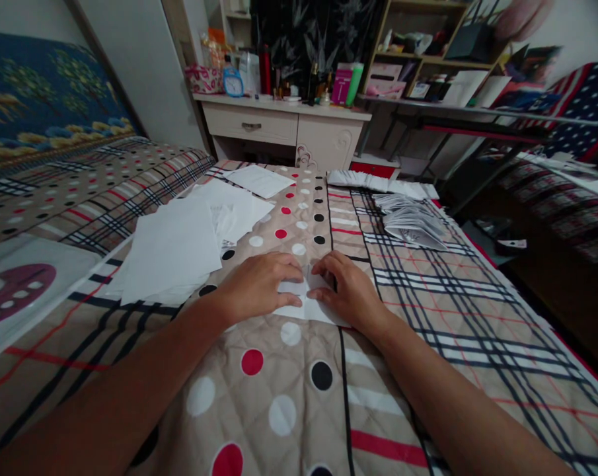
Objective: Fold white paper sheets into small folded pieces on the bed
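A small white sheet of paper (pixel 299 308) with a crease down its middle lies on the bedspread in front of me. My left hand (pixel 259 284) is on its left half, thumb and fingers curled in around the paper. On the right half, my right hand (pixel 351 291) grips in the same way, fingertips bent close to the crease. Both hands cover much of the sheet. To the left spreads a loose pile of white paper sheets (pixel 172 248). Folded white papers (pixel 410 221) stand fanned in a row at the right.
The patterned bedspread (pixel 279 373) covers the bed. Another white sheet stack (pixel 260 180) and a long row of folded papers (pixel 378 182) lie farther back. A clear plastic bag (pixel 26 284) is at far left. Beyond the bed stands a dresser (pixel 259 125).
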A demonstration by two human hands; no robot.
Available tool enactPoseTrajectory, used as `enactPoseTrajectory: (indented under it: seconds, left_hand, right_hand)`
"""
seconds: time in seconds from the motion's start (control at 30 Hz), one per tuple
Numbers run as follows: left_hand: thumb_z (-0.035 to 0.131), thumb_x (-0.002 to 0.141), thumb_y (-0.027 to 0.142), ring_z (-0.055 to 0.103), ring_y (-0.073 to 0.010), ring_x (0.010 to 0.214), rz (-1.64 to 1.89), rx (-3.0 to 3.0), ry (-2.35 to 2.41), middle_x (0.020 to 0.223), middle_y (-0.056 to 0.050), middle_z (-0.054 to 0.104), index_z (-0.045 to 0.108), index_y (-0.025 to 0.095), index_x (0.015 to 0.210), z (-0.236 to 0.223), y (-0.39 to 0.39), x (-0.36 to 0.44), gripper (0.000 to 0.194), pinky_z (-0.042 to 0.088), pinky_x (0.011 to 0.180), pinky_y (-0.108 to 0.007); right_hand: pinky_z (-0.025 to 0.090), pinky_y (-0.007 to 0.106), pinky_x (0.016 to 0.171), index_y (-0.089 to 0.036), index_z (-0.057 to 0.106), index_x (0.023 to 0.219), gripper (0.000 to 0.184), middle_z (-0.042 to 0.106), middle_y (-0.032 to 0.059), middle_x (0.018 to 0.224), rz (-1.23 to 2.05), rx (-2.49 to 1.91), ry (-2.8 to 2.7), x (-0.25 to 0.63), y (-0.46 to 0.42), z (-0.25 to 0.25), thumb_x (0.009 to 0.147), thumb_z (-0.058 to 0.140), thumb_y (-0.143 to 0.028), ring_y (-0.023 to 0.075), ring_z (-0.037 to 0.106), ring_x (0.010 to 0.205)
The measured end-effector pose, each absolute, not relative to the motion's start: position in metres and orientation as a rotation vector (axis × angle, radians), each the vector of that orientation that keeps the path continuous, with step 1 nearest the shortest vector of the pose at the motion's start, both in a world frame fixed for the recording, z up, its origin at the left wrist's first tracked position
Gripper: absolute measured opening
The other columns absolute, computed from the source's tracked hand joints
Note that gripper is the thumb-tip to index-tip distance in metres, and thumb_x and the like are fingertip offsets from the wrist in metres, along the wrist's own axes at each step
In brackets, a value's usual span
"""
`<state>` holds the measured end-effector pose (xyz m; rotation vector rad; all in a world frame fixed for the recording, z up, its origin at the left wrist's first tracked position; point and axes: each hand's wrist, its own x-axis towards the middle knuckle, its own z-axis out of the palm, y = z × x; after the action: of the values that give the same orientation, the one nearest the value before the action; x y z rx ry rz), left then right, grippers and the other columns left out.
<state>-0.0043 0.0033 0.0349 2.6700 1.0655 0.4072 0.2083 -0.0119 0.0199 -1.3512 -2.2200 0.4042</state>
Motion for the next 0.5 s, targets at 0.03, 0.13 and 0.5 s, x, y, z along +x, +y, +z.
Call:
enactPoseTrajectory:
  seconds: [0.03, 0.13, 0.5]
  left_hand:
    - [0.072, 0.078, 0.038, 0.062, -0.0213, 0.1, 0.4, 2.686, 1.071, 0.112, -0.003, 0.066, 0.071, 0.022, 0.099, 0.036, 0.0024, -0.0037, 0.027, 0.047, 0.089, -0.034]
    - [0.069, 0.081, 0.034, 0.062, -0.021, 0.096, 0.365, 2.73, 1.097, 0.106, -0.002, 0.069, 0.073, 0.021, 0.091, 0.04, -0.0005, -0.0004, 0.017, 0.046, 0.087, -0.034]
    - [0.075, 0.072, 0.044, 0.061, -0.0202, 0.092, 0.396, 2.642, 1.215, 0.104, -0.002, 0.062, 0.068, 0.022, 0.101, 0.0384, -0.0032, 0.0006, 0.036, 0.047, 0.08, -0.031]
  right_hand:
    - [0.038, 0.025, 0.064, -0.018, 0.063, 0.093, 0.025, 0.063, 0.0027, 0.09, 0.429, -1.379, -2.212, 0.2075, -0.0127, 0.0206, 0.072, 0.077, -0.024, 0.0157, 0.056, 0.078]
    - [0.033, 0.024, 0.059, -0.019, 0.063, 0.083, 0.016, 0.063, -0.0016, 0.075, 0.537, -1.435, -2.209, 0.2062, -0.0131, 0.0212, 0.074, 0.075, -0.022, 0.0125, 0.053, 0.066]
    - [0.03, 0.023, 0.057, -0.019, 0.064, 0.08, 0.016, 0.061, -0.003, 0.069, 0.708, -1.46, -2.156, 0.2081, -0.0105, 0.0228, 0.072, 0.076, -0.024, 0.0111, 0.05, 0.062]
